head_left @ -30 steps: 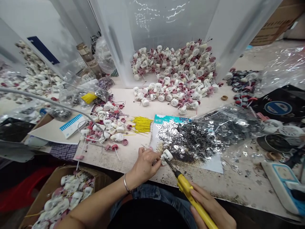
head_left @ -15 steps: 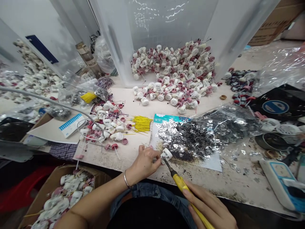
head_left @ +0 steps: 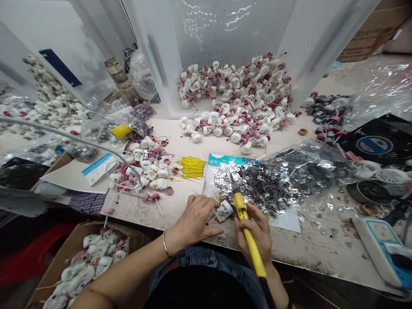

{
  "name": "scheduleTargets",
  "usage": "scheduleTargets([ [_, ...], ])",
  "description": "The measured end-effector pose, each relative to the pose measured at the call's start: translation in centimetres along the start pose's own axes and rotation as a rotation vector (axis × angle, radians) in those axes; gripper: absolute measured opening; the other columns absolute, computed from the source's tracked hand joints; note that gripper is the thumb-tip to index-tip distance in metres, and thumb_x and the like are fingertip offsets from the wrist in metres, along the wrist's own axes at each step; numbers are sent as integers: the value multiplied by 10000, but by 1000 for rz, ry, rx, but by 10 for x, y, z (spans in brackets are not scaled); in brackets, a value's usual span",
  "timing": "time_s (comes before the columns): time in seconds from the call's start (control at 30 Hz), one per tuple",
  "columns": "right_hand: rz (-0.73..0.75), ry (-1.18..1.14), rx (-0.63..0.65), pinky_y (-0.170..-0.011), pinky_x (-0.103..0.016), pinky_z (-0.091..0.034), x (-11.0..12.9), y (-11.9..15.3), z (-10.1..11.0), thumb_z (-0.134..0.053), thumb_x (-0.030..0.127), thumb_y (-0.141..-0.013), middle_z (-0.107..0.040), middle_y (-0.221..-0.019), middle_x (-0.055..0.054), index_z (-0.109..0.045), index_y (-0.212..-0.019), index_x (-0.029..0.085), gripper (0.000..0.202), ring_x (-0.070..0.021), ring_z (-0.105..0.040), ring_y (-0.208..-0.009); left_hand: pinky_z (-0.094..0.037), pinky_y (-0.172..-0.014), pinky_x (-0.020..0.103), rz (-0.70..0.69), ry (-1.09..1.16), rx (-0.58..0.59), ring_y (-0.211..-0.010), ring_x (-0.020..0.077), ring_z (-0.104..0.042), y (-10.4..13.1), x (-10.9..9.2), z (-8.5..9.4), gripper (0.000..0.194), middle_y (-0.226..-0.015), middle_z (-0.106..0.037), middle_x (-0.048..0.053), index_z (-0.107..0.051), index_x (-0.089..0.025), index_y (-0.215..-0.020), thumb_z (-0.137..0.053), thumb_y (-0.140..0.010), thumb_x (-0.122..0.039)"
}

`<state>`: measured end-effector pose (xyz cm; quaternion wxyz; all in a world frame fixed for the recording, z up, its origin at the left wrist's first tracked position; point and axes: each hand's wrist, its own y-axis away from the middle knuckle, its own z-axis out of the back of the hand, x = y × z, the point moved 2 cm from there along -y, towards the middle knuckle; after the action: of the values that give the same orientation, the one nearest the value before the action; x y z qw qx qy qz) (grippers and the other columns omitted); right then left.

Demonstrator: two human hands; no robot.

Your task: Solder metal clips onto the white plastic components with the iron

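Observation:
My right hand [head_left: 255,229] is wrapped around the yellow handle of a soldering iron [head_left: 252,246]. Its dark tip points away from me, over a pile of small shiny metal pieces [head_left: 230,176]. Just left of the iron, a small white round plastic part [head_left: 224,210] with slots sits near the table's front edge. My left hand [head_left: 195,221] is beside that part, thumb stretched out and apart from the fingers. Its fingertips are close to the part's left side and thin wires; whether they touch is unclear.
Yellow wires [head_left: 192,167] lie in a bundle left of the metal pieces. White and pink parts [head_left: 157,171] spread further left. A big heap of similar parts [head_left: 234,90] fills a translucent bin [head_left: 164,77] at the back. A cardboard box [head_left: 128,240] stands lower left.
The soldering iron has swung up and away from the white part, its tip now over the metal pieces. My right hand has moved left and forward. My left thumb has spread from its pinch.

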<state>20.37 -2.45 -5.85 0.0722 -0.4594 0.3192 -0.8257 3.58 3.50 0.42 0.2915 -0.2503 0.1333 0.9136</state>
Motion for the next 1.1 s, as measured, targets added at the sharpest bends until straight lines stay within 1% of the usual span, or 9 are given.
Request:
scheduleTargets([
  [0.03,23,1,11,-862,-292,-580,-4,-2,-5,-598,48,-794,-494,-1318,-59,-611,-828,198,154,-187,-609,-1122,-346,-915,378,-55,-44,16,-1089,262,-535,1,-1,0,406,-1137,-648,90,-581,-181,-1108,-729,-774,-358],
  [0.13,68,17,42,-862,-272,-579,-10,-3,-12,-601,45,-796,-499,-1271,-58,-616,-844,197,160,-173,-617,-1096,-333,-939,384,-131,-126,45,-1013,227,-573,2,2,-5,105,-1000,-682,67,-627,-187,-977,-577,-894,-229],
  [0.27,77,33,22,-831,-262,-592,-6,1,-5,-628,25,-773,-486,-1259,-63,-591,-850,187,184,-170,-622,-1077,-379,-868,326,-29,45,-36,-804,157,-617,-10,10,-12,117,-807,-697,19,-643,-184,-863,-545,-921,-211],
  [0.37,51,36,32,-790,-275,-605,1,3,1,-642,38,-765,-498,-1228,-55,-573,-797,184,165,-173,-636,-1037,-379,-889,340,16,82,-94,-931,185,-610,-26,13,-16,54,-916,-711,38,-643,-178,-892,-593,-886,-197],
  [0.47,7,32,23,-774,-283,-606,5,3,4,-647,47,-765,-502,-1204,-63,-554,-758,180,163,-174,-634,-1022,-342,-943,408,3,-24,-18,-1026,233,-588,-38,10,-16,67,-972,-709,62,-647,-174,-855,-584,-875,-180],
  [0.57,-19,19,-6,-781,-280,-598,5,4,5,-650,45,-765,-497,-1205,-75,-533,-746,180,180,-167,-623,-1027,-365,-901,408,29,-94,95,-902,224,-628,-39,6,-11,144,-869,-711,54,-654,-174,-832,-526,-898,-182],
  [0.73,-31,-19,19,-781,-294,-599,8,2,-2,-634,89,-789,-511,-1188,-68,-541,-749,186,140,-175,-637,-1012,-427,-755,337,215,-185,222,-801,234,-659,-32,4,-2,213,-808,-712,94,-661,-150,-787,-476,-893,-160],
  [0.93,-61,-44,9,-762,-271,-589,15,-6,-3,-601,71,-805,-536,-1177,-65,-529,-723,191,162,-161,-643,-987,-429,-811,348,286,-139,162,-924,254,-661,-39,12,-4,167,-955,-728,96,-667,-156,-965,-525,-885,-194],
  [1.1,-93,-54,-9,-817,-319,-578,13,-2,1,-596,79,-810,-579,-1197,-75,-561,-801,201,127,-189,-641,-1033,-377,-840,373,205,-159,145,-898,240,-641,-48,14,-10,142,-891,-716,72,-656,-163,-877,-518,-900,-188],
])
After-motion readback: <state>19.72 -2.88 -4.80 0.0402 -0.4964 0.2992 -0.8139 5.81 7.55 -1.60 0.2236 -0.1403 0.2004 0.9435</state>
